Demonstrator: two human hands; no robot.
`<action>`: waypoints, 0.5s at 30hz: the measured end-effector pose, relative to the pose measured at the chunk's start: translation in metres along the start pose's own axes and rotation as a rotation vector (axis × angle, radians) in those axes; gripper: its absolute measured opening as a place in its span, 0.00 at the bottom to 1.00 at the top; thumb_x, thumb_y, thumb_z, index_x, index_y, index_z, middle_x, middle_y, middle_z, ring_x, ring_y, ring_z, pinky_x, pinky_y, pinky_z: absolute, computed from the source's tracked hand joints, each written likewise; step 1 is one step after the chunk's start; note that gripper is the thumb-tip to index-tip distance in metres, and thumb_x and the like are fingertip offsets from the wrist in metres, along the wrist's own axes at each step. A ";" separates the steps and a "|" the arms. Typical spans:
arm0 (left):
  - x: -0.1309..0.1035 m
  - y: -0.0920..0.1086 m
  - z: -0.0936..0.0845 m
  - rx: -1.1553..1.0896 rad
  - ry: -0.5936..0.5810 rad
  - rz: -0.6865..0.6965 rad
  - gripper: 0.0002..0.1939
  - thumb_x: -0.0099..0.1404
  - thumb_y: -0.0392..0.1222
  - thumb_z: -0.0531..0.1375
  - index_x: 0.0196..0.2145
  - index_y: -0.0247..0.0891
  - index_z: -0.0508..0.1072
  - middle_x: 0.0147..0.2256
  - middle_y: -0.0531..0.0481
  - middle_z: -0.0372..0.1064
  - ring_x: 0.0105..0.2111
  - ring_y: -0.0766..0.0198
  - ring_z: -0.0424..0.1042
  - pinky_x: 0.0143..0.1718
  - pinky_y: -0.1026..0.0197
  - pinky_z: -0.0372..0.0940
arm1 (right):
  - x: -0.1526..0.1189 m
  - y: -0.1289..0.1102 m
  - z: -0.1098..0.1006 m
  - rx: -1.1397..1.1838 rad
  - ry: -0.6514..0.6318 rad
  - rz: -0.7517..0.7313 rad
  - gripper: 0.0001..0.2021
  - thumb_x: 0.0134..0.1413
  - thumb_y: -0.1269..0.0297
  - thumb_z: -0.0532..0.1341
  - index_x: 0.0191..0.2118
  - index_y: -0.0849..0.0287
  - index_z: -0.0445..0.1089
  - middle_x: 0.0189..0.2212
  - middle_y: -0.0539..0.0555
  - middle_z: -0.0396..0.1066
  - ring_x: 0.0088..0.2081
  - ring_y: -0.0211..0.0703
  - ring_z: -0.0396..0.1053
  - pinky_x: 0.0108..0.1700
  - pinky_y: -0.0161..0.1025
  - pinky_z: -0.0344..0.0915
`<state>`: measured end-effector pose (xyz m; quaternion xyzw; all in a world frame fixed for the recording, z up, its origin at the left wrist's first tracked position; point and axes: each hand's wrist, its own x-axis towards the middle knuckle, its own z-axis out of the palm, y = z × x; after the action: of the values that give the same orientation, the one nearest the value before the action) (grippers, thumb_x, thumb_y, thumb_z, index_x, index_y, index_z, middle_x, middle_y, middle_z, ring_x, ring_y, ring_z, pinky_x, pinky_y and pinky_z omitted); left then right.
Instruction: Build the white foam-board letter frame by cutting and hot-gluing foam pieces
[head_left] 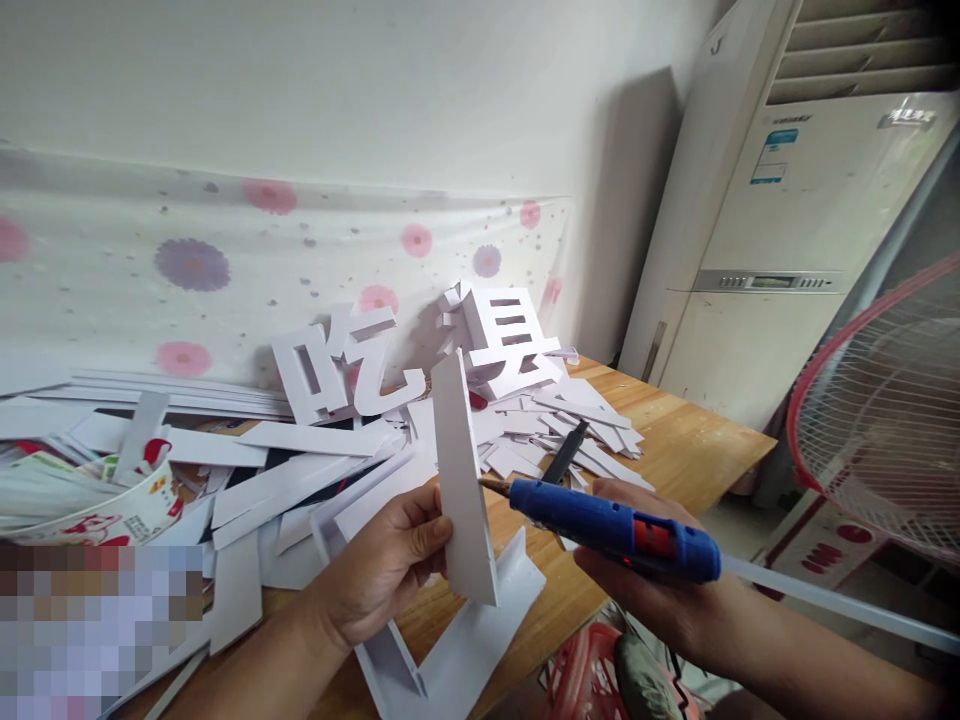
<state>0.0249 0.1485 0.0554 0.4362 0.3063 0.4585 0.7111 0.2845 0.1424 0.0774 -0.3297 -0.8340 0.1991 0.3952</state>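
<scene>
My left hand (397, 560) pinches a white foam board strip (459, 470), which stands nearly upright above the table. In my right hand (660, 600) is a blue hot glue gun (615, 525), with a red part showing in its body and a long pale glue stick (847, 598) running out of its back. The gun's nozzle is at the strip's right edge and seems to touch it. Below the strip lies a partly built white foam board shape (480, 640) with raised side walls. Most of my right hand's fingers are hidden behind the gun.
White raised characters (510, 335) lean near the flowered wall covering (337, 250). Foam board scraps (300, 440) litter the wooden table (675, 420). A paper bucket (135, 515) stands left, a dark cutter-like tool (566, 452) lies beyond the gun, and a fan (892, 410) stands right.
</scene>
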 end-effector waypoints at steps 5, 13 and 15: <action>0.001 -0.002 -0.004 -0.019 0.011 0.008 0.14 0.54 0.44 0.69 0.37 0.36 0.78 0.29 0.51 0.70 0.27 0.71 0.66 0.29 0.69 0.61 | 0.000 -0.002 -0.002 -0.007 -0.057 -0.036 0.10 0.62 0.61 0.55 0.30 0.56 0.58 0.26 0.50 0.60 0.27 0.41 0.58 0.30 0.39 0.56; 0.001 -0.002 -0.004 -0.038 0.019 0.004 0.13 0.54 0.43 0.69 0.37 0.36 0.77 0.29 0.50 0.71 0.26 0.70 0.67 0.28 0.69 0.61 | 0.002 -0.006 0.001 0.102 -0.058 0.018 0.02 0.58 0.67 0.57 0.34 0.58 0.65 0.32 0.51 0.65 0.33 0.41 0.64 0.36 0.39 0.61; 0.002 -0.002 -0.004 -0.054 0.008 0.005 0.13 0.55 0.43 0.69 0.37 0.36 0.77 0.29 0.51 0.71 0.27 0.70 0.68 0.28 0.69 0.62 | 0.003 -0.007 0.001 0.119 -0.044 0.020 0.02 0.58 0.67 0.58 0.35 0.58 0.66 0.34 0.52 0.66 0.35 0.42 0.65 0.37 0.39 0.62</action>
<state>0.0235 0.1507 0.0518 0.4156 0.2955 0.4702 0.7203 0.2791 0.1396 0.0825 -0.3095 -0.8257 0.2595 0.3937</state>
